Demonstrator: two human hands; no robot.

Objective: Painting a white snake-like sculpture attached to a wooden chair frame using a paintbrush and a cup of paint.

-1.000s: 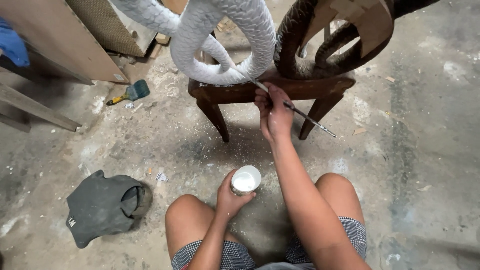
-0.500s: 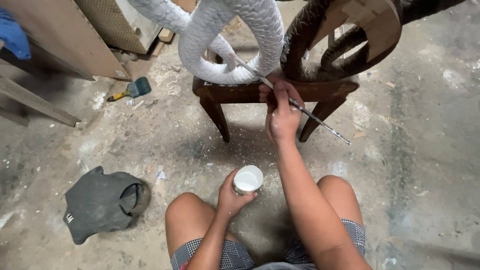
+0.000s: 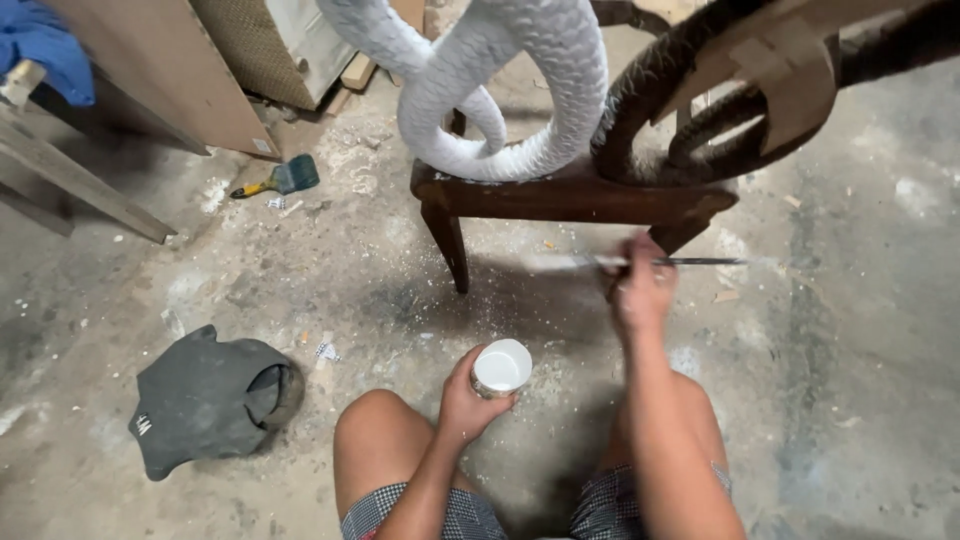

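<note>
Head view of a seated person painting a carved piece on a concrete floor. The left hand [image 3: 468, 400] wraps around a small cup [image 3: 501, 367] of white paint, held upright between the knees, fingers closed on its wall. The right hand [image 3: 640, 290] pinches a thin brush [image 3: 640, 262] near mid-handle; the brush lies roughly level and is blurred by motion, its bristle end pointing left, clear of both cup and carving. The carving stands just ahead: a white coil [image 3: 500, 90] with scale texture, coated, beside a dark coil [image 3: 680, 120] that is bare, both resting on a low brown stool [image 3: 560, 195]. A wooden template [image 3: 780, 70] sits atop the dark coil. To the left lie a wide brush [image 3: 280, 180] with blue bristles, a grey cap [image 3: 215, 395], leaning boards [image 3: 150, 70] and a blue cloth [image 3: 45, 50]. White flecks dust the floor [image 3: 850, 330] under the stool. Judged step: the brush is between cup and work, most likely in transit for a reload or a return stroke. The next move calls for steadying the cup, aiming the tip cleanly, and keeping drips off the stool
</note>
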